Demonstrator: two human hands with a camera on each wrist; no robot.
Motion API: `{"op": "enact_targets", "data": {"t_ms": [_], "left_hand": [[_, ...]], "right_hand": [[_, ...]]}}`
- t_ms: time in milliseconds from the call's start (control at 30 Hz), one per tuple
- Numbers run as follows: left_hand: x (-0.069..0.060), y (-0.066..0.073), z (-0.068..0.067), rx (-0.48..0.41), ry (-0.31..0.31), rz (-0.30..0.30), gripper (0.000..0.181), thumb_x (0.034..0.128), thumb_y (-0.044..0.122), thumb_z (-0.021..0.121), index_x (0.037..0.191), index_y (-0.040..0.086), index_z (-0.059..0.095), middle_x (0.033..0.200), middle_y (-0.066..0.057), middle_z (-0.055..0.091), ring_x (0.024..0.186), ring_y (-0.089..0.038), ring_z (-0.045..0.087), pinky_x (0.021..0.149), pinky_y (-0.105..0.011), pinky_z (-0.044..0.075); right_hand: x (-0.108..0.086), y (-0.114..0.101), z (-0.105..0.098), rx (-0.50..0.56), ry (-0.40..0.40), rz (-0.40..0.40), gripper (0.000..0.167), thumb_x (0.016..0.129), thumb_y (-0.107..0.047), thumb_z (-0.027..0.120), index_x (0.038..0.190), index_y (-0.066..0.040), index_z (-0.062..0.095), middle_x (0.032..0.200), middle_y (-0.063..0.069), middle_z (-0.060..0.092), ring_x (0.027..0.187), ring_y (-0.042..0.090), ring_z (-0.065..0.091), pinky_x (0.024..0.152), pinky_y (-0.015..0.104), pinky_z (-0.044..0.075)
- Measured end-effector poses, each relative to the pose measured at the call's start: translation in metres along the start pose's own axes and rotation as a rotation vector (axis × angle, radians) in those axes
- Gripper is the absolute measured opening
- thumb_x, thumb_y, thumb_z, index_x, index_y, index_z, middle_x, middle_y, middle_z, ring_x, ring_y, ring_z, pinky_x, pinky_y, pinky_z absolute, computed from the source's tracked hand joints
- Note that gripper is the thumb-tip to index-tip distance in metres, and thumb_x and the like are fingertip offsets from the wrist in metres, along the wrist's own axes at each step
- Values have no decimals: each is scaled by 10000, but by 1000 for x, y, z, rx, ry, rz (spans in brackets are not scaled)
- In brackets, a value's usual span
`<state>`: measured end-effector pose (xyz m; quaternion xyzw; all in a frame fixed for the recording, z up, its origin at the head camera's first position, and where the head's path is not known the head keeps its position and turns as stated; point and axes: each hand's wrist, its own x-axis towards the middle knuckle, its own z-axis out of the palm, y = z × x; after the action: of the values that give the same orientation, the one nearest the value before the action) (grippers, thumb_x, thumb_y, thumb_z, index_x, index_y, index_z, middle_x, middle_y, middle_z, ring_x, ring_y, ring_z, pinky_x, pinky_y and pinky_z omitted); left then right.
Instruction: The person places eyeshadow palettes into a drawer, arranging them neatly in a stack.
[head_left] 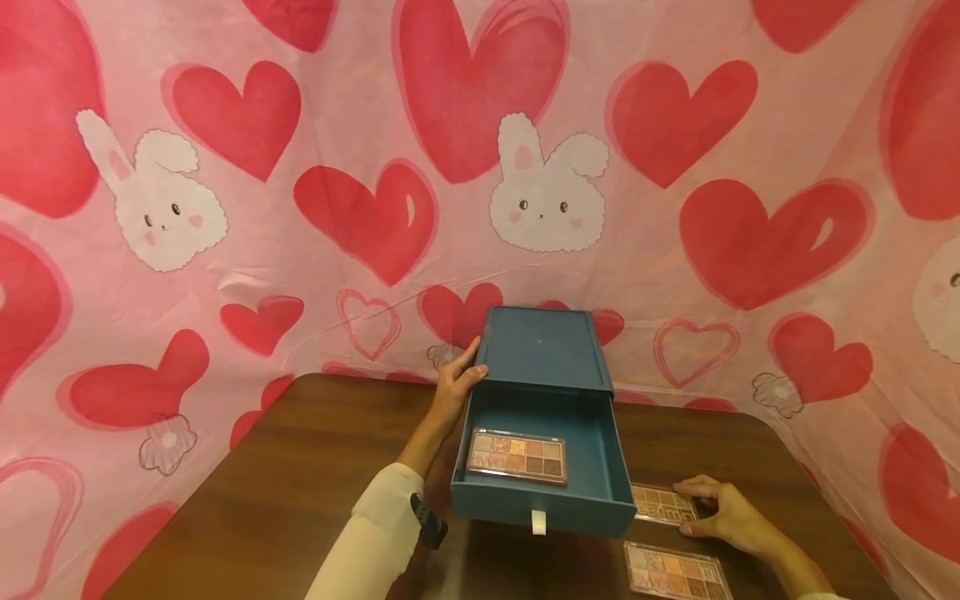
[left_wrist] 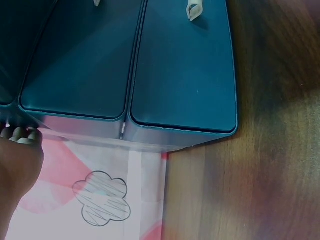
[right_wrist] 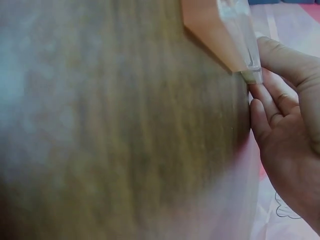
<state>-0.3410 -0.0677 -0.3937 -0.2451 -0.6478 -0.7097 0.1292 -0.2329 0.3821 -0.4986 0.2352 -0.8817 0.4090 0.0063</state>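
A blue drawer cabinet [head_left: 547, 350] stands on the table with its top drawer [head_left: 543, 507] pulled out. Inside that drawer, toward the front left, lies an eyeshadow palette [head_left: 517, 457]. My left hand [head_left: 453, 385] rests against the cabinet's left side, thumb over the top edge; the left wrist view catches only part of it at the edge. To the right of the drawer, my right hand [head_left: 723, 517] pinches a second palette [head_left: 662, 505] between thumb and fingers. That palette's clear edge [right_wrist: 245, 37] shows in the right wrist view. A third palette [head_left: 675, 573] lies nearer on the table.
Lower closed drawers [left_wrist: 185, 70] with white pull tabs [left_wrist: 194, 9] show in the left wrist view. The brown wooden table [head_left: 300, 492] extends to both sides. Behind it hangs a pink cloth [head_left: 450, 258] with hearts and rabbits.
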Motion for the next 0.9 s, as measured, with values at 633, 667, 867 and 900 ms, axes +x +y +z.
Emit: {"op": "enact_targets", "data": {"t_ms": [633,667,867,900], "left_hand": [[0,1,1,-16,3,0,672,865,124,519,1505,-56,416,1352,-381,558,953,42,598,944,-130,453],[0,1,1,-14,4,1,671,866,124,518,1504,-56,417,1340,-386,562,950,41,599,942,-131,454],[0,1,1,-15,2,-3,675,868,124,522,1510,-52,410,1355,-386,550,953,39,596,951,-132,448],[0,1,0,-14,2,-4,675,869,125,522,1510,-52,409,1358,-387,549,953,41,596,950,-132,449]], "right_hand": [[1,2,-2,12,13,-22,517,774,-56,831,1203,166,647,1086,17,668,1044,-169,511,845,74,464],[1,2,-2,2,23,-31,507,767,-50,835,1193,159,657,1074,7,673,1035,-161,514,841,81,469],[0,2,0,-25,82,-72,458,731,-8,844,1136,142,692,1013,-55,691,991,-123,541,809,118,488],[0,1,0,-21,87,-73,451,729,-3,842,1130,143,694,1009,-62,693,986,-119,548,803,122,488]]}}
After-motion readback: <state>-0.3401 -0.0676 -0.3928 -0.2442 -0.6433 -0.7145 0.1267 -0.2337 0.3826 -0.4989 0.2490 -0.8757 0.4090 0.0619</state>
